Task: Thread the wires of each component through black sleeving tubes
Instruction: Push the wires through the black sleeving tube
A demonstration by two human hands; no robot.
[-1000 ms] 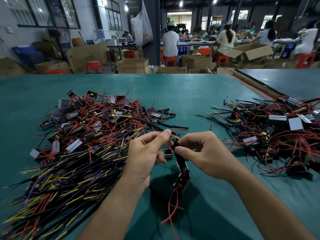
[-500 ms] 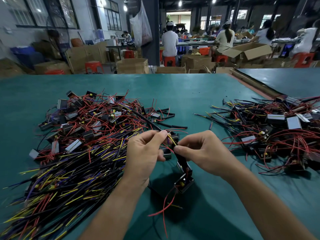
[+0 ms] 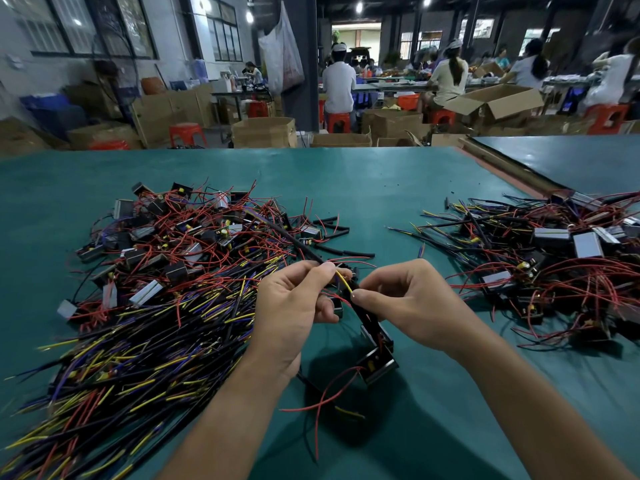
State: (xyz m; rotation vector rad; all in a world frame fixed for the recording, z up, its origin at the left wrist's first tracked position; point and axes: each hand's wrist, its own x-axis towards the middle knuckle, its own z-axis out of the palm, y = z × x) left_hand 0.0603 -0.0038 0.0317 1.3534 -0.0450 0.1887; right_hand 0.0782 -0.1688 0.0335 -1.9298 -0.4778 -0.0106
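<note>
My left hand (image 3: 294, 306) pinches the end of a long black sleeving tube (image 3: 287, 237) that runs up and left over the pile. A yellow wire (image 3: 343, 281) spans the short gap between both hands. My right hand (image 3: 405, 303) pinches that wire where it leaves a black component (image 3: 375, 362), which hangs below my fingers with loose red wires (image 3: 322, 407) trailing onto the green table (image 3: 346, 188). Whether the wire tip is inside the tube is hidden by my left thumb.
A big pile of components with red, yellow and purple wires (image 3: 166, 271) lies at left. A second pile (image 3: 554, 268) lies at right. Short loose black tubes (image 3: 336, 233) sit beyond my hands. Cardboard boxes (image 3: 263, 131) and seated people stand past the table's far edge.
My hands have drawn slightly apart, showing more of the yellow wire between them. The hanging component has swung a little to the right and lower.
</note>
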